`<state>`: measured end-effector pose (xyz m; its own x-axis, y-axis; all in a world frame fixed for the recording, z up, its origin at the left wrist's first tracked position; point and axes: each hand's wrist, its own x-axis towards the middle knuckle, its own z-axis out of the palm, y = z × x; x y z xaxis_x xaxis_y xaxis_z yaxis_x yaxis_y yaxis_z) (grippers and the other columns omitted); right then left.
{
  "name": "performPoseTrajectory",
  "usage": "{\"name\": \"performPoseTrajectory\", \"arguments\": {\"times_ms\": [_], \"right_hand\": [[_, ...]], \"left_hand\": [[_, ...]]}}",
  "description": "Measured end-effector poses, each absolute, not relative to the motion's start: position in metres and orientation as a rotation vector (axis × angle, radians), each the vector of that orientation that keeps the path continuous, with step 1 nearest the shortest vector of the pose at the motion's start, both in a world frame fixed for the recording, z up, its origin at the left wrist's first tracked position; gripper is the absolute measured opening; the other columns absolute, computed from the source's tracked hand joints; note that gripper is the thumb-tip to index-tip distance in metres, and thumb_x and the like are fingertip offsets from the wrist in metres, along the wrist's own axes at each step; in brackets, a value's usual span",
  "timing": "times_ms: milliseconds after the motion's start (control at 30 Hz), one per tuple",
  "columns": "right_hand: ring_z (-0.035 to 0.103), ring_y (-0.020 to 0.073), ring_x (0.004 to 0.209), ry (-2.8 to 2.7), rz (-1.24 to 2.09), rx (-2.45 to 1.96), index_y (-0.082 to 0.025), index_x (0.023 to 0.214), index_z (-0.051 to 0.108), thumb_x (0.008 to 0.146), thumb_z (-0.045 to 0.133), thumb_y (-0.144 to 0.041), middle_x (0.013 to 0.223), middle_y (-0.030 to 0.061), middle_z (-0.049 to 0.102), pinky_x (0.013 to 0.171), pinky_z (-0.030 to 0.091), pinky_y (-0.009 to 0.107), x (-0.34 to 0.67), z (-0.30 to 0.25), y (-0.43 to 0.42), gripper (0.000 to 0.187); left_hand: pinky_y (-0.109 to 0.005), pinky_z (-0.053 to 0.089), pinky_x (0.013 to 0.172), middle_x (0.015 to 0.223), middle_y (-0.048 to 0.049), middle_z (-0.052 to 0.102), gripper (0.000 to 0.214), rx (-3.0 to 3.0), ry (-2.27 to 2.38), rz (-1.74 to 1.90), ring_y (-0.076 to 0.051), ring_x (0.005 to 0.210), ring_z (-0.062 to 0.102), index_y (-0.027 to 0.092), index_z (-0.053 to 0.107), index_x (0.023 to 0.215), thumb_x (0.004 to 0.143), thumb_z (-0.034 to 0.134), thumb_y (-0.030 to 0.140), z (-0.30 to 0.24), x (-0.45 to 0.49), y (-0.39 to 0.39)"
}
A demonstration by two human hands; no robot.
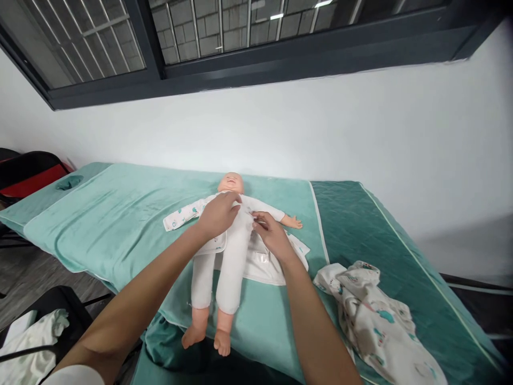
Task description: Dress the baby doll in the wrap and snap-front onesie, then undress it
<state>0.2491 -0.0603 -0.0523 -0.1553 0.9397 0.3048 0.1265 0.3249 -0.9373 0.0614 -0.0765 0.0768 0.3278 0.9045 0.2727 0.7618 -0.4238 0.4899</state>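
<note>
A baby doll (231, 262) lies face-up on a green-covered bed (132, 208), a patterned shirt (262, 270) on one arm and spread beneath its body. The left hand (219, 214) curls over the doll's chest, the right hand (271, 232) bends its fingers at the doll's side; whether either grips anything cannot be told.

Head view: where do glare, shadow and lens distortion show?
Head view: bright streaks of glare on the window, and a soft shadow low on the wall at right; head view: forearms look stretched toward the lower edge, probably wide-angle distortion; head view: soft light on the doll, without harsh glare.
</note>
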Motion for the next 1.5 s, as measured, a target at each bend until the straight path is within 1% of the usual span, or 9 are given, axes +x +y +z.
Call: {"name": "performPoseTrajectory", "arguments": {"times_ms": [100, 267, 333, 433, 600, 800, 1067, 1300, 1500], "right_hand": [[0.061, 0.0210, 0.107, -1.587, 0.978, -0.917, -0.023, 0.108, 0.061, 0.085, 0.052, -0.023, 0.117, 0.0058, 0.066, 0.100, 0.045, 0.039, 0.252, -0.052, -0.060, 0.025], [0.060, 0.0207, 0.107, -1.584, 1.105, -0.821, -0.023, 0.104, 0.059, 0.086, 0.052, -0.023, 0.110, 0.0044, 0.065, 0.100, 0.044, 0.038, 0.256, -0.054, -0.058, 0.020], [0.060, 0.0204, 0.108, -1.616, 1.125, -0.820, -0.024, 0.103, 0.059, 0.086, 0.050, -0.023, 0.109, 0.0036, 0.064, 0.098, 0.044, 0.037, 0.256, -0.051, -0.061, 0.019], [0.059, 0.0199, 0.108, -1.719, 1.076, -0.837, -0.025, 0.105, 0.059, 0.087, 0.046, -0.020, 0.110, 0.0030, 0.063, 0.097, 0.045, 0.036, 0.255, -0.045, -0.066, 0.022], [0.059, 0.0238, 0.109, -1.806, 0.628, -1.220, -0.024, 0.106, 0.060, 0.089, 0.048, -0.022, 0.113, 0.0066, 0.065, 0.096, 0.044, 0.038, 0.257, -0.044, -0.067, 0.021], [0.056, 0.0344, 0.107, -1.833, 0.189, -1.894, -0.017, 0.102, 0.061, 0.084, 0.068, -0.049, 0.112, 0.0171, 0.063, 0.085, 0.042, 0.042, 0.269, -0.047, -0.067, 0.038], [0.054, 0.0215, 0.075, -1.707, 0.531, -1.620, -0.023, 0.073, 0.049, 0.074, 0.071, -0.045, 0.080, 0.0023, 0.061, 0.068, 0.038, 0.034, 0.276, -0.049, -0.061, 0.031], [0.057, 0.0256, 0.091, -1.594, 0.511, -1.241, -0.023, 0.080, 0.052, 0.071, 0.068, -0.030, 0.090, 0.0057, 0.065, 0.085, 0.044, 0.041, 0.274, -0.048, -0.057, 0.019], [0.055, 0.0199, 0.067, -1.541, 0.766, -1.478, -0.023, 0.089, 0.056, 0.070, 0.074, -0.038, 0.075, -0.0004, 0.062, 0.066, 0.042, 0.033, 0.281, -0.043, -0.061, 0.030]], "left_hand": [[-0.037, 0.045, 0.103, 0.126, -0.0086, 0.066, 0.030, 2.557, 1.369, 0.548, -0.024, 0.121, 0.057, 0.018, 0.059, 0.119, 0.091, 0.048, 0.020, 0.061, 0.094, -0.045], [-0.036, 0.049, 0.093, 0.138, -0.0105, 0.061, 0.072, 2.671, 1.354, -0.017, -0.028, 0.124, 0.057, 0.021, 0.048, 0.139, 0.070, 0.064, 0.010, 0.066, 0.136, 0.001], [-0.035, 0.051, 0.083, 0.132, -0.0091, 0.065, 0.085, 2.603, 1.304, -0.281, -0.029, 0.113, 0.063, 0.026, 0.045, 0.142, 0.062, 0.070, 0.009, 0.074, 0.142, 0.013], [-0.034, 0.049, 0.072, 0.104, -0.0058, 0.074, 0.071, 2.567, 1.214, -0.571, -0.027, 0.087, 0.069, 0.027, 0.056, 0.126, 0.059, 0.073, 0.012, 0.081, 0.143, 0.021], [-0.035, 0.047, 0.068, 0.102, -0.0099, 0.071, 0.032, 2.867, 1.232, -0.281, -0.026, 0.083, 0.068, 0.021, 0.057, 0.111, 0.079, 0.060, 0.018, 0.071, 0.132, 0.019], [-0.036, 0.047, 0.071, 0.106, -0.0109, 0.068, 0.031, 2.995, 1.334, -0.189, -0.028, 0.092, 0.065, 0.019, 0.054, 0.112, 0.083, 0.049, 0.009, 0.067, 0.120, 0.013], [-0.038, 0.047, 0.078, 0.105, -0.0101, 0.067, 0.033, 2.998, 1.350, -0.147, -0.027, 0.096, 0.063, 0.020, 0.055, 0.112, 0.083, 0.049, 0.005, 0.069, 0.115, 0.003], [-0.037, 0.046, 0.080, 0.110, -0.0117, 0.066, 0.033, 2.962, 1.401, -0.102, -0.028, 0.100, 0.063, 0.019, 0.055, 0.115, 0.085, 0.050, 0.008, 0.069, 0.114, 0.003], [-0.036, 0.046, 0.077, 0.106, -0.0121, 0.066, 0.031, 2.969, 1.418, -0.067, -0.028, 0.098, 0.062, 0.018, 0.055, 0.112, 0.085, 0.048, 0.006, 0.072, 0.109, 0.004]]}}
